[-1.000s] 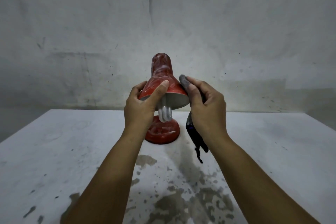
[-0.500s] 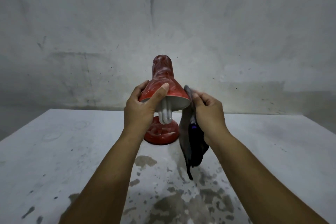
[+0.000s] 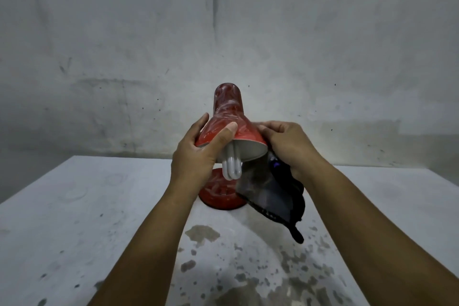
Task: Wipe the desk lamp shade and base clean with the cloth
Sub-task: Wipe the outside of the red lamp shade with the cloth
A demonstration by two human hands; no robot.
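Note:
A red desk lamp stands on the white table, its dusty shade (image 3: 229, 117) tilted toward me with a white coiled bulb (image 3: 231, 166) sticking out of its mouth. My left hand (image 3: 198, 154) grips the shade's left rim, thumb on top. My right hand (image 3: 290, 146) holds a dark cloth (image 3: 275, 194) against the shade's right rim, fingers curled round the fabric. The cloth hangs down and hides the right part of the red round base (image 3: 218, 194). The lamp's neck is hidden behind the shade and hands.
The white table (image 3: 99, 206) is stained with dark blotches near me, in front of the lamp. A grey scuffed wall (image 3: 223, 32) rises close behind the table's far edge.
My right hand moved up to the shade's right rim and the cloth unfolded, hanging wider beneath it. The left hand kept its grip on the shade.

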